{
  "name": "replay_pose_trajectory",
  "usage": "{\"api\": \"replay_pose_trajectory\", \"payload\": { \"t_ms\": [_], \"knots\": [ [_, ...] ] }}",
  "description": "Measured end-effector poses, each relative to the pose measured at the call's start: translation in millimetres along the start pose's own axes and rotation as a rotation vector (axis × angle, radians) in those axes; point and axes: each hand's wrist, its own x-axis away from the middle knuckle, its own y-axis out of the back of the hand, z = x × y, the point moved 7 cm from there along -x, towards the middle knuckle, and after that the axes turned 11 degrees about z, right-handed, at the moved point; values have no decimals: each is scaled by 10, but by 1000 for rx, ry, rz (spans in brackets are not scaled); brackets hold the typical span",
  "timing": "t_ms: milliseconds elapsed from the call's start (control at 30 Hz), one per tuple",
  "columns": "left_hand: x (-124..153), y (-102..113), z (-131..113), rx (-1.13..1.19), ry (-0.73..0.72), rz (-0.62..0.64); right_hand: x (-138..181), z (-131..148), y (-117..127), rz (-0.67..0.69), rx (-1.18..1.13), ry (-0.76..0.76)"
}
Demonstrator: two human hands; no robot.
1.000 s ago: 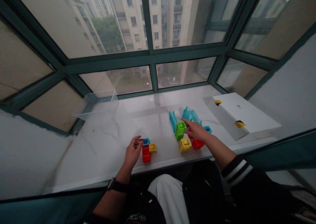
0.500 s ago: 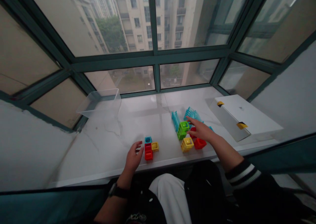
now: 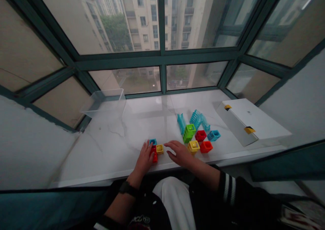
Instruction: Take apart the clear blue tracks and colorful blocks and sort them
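On the sill (image 3: 101,155), a yellow block (image 3: 159,150) sits between the right hand (image 3: 180,154), fingers parted, and left hand (image 3: 144,158), grip unclear.

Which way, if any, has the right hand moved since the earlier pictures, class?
Yes: the right hand has moved left, farther from the white box.
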Motion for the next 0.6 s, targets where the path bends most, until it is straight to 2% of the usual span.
{"api": "replay_pose_trajectory", "payload": {
  "t_ms": [100,200,400,600],
  "knots": [
    [-29,-130,-35,-14,-28,51,-90,-356,-637,146,-28,-206],
    [-4,-231,-103,-1,-68,89,-126,-584,-921,217,-36,-307],
    [62,-249,-237,36,-57,118,-113,-675,-879,213,-61,-306],
    [30,-189,-317,50,-52,91,29,-692,-752,122,-161,-329]
  ]
}}
